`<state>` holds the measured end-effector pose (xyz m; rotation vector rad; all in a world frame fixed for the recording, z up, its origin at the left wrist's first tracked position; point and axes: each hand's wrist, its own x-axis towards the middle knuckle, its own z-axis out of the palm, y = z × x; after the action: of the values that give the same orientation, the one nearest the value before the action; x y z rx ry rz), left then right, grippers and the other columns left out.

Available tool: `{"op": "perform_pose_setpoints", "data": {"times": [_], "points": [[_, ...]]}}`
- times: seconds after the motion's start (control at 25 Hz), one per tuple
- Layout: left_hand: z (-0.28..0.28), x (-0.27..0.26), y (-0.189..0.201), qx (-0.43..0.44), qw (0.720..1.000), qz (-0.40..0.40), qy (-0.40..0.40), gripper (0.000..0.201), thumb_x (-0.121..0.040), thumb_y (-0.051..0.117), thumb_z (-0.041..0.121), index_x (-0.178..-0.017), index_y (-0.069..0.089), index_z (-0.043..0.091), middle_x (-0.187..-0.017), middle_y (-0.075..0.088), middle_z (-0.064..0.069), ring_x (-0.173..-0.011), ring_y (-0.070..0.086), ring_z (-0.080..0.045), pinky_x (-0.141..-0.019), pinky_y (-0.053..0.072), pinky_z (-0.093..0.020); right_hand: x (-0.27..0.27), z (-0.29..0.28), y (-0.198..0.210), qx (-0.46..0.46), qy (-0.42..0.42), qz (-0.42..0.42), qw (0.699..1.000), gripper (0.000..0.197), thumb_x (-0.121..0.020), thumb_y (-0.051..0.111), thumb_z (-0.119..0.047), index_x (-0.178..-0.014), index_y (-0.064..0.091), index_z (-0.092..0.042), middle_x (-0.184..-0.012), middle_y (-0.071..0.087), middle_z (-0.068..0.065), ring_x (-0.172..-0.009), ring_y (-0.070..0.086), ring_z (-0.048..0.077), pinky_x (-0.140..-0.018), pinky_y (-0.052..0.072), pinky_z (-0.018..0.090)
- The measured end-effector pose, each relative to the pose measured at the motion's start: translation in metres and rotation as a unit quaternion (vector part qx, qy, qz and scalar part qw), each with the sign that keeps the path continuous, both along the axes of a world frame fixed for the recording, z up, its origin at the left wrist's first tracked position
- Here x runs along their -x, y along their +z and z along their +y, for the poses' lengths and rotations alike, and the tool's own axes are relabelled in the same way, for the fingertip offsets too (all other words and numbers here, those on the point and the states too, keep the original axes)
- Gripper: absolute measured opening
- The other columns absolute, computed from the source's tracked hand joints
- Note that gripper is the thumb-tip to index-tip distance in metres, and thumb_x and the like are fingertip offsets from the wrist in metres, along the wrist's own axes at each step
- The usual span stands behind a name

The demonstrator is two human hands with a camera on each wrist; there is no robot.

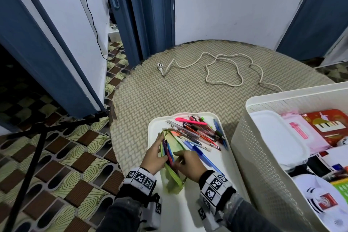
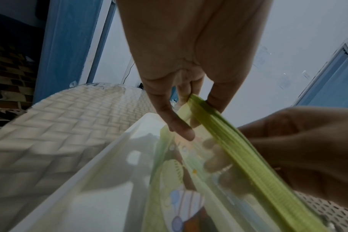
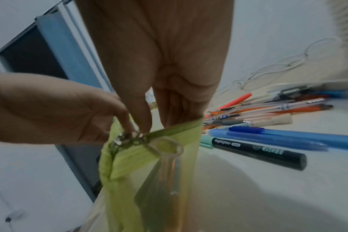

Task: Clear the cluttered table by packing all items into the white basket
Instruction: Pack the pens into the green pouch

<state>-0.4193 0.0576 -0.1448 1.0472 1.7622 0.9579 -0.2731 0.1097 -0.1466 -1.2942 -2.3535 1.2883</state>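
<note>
Left hand (image 1: 155, 153) grips the left lip of the green pouch (image 1: 172, 173), fingers curled over its edge. Pouch lies on the tray (image 1: 156, 126), long axis running away from the body, mouth held open. Right hand (image 1: 188, 164) pinches the right lip near the zipper. Loose pens (image 1: 199, 133) lie just beyond, nearer the right hand; basket (image 1: 250, 137) at right.

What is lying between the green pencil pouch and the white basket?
In the head view, loose pens lie on the white tray between the green pencil pouch and the white basket, a blue pen nearest the pouch.
</note>
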Motion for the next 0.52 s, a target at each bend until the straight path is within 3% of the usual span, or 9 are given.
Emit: {"op": "perform_pose_setpoints", "data": {"times": [0.08, 0.16, 0.28, 0.4, 0.52], "points": [[-0.001, 0.004, -0.001, -0.004, 1.000, -0.006, 0.011, 0.080, -0.083, 0.052, -0.012, -0.150, 0.024, 0.021, -0.156, 0.026, 0.000, -0.139, 0.033, -0.025, -0.106, 0.038, -0.050, -0.011, 0.013, -0.004, -0.065, -0.136, 0.065, 0.986, 0.022, -0.088, 0.055, -0.001, -0.105, 0.068, -0.005, -0.088, 0.067, 0.004, -0.068, 0.056, 0.008, -0.064, 0.041, 0.013], [-0.003, 0.008, -0.003, -0.010, 1.000, -0.009, 0.016, 0.081, -0.083, 0.053, -0.013, -0.150, 0.024, 0.020, -0.155, 0.026, 0.001, -0.139, 0.033, -0.024, -0.111, 0.034, -0.044, -0.031, 0.031, -0.017, -0.098, -0.219, 0.033, 0.970, 0.021, -0.086, 0.053, 0.003, -0.097, 0.067, -0.008, -0.097, 0.068, 0.009, -0.085, 0.061, 0.020, -0.076, 0.046, 0.027], [-0.007, 0.012, -0.004, -0.003, 1.000, -0.013, 0.013, 0.082, -0.081, 0.050, -0.018, -0.150, 0.024, 0.019, -0.154, 0.027, 0.002, -0.141, 0.030, -0.021, -0.115, 0.029, -0.038, -0.060, 0.044, -0.040, -0.059, -0.184, -0.154, 0.969, 0.027, -0.086, 0.055, -0.004, -0.110, 0.062, -0.013, -0.114, 0.060, 0.011, -0.111, 0.054, 0.030, -0.093, 0.045, 0.037], [-0.007, 0.015, -0.005, 0.007, 1.000, -0.018, 0.020, 0.082, -0.081, 0.049, -0.020, -0.150, 0.024, 0.019, -0.155, 0.026, -0.001, -0.142, 0.028, -0.019, -0.116, 0.027, -0.039, -0.069, 0.045, -0.050, -0.018, -0.163, -0.115, 0.980, 0.030, -0.087, 0.058, -0.005, -0.117, 0.059, -0.007, -0.113, 0.061, 0.015, -0.108, 0.057, 0.033, -0.093, 0.046, 0.039], [-0.008, 0.015, -0.006, 0.011, 1.000, -0.018, 0.023, 0.082, -0.082, 0.047, -0.020, -0.150, 0.024, 0.019, -0.155, 0.025, 0.000, -0.143, 0.025, -0.016, -0.116, 0.026, -0.037, -0.070, 0.049, -0.047, -0.019, -0.133, -0.117, 0.984, 0.034, -0.088, 0.060, -0.005, -0.121, 0.056, -0.003, -0.119, 0.058, 0.017, -0.106, 0.056, 0.030, -0.091, 0.043, 0.030]]}}
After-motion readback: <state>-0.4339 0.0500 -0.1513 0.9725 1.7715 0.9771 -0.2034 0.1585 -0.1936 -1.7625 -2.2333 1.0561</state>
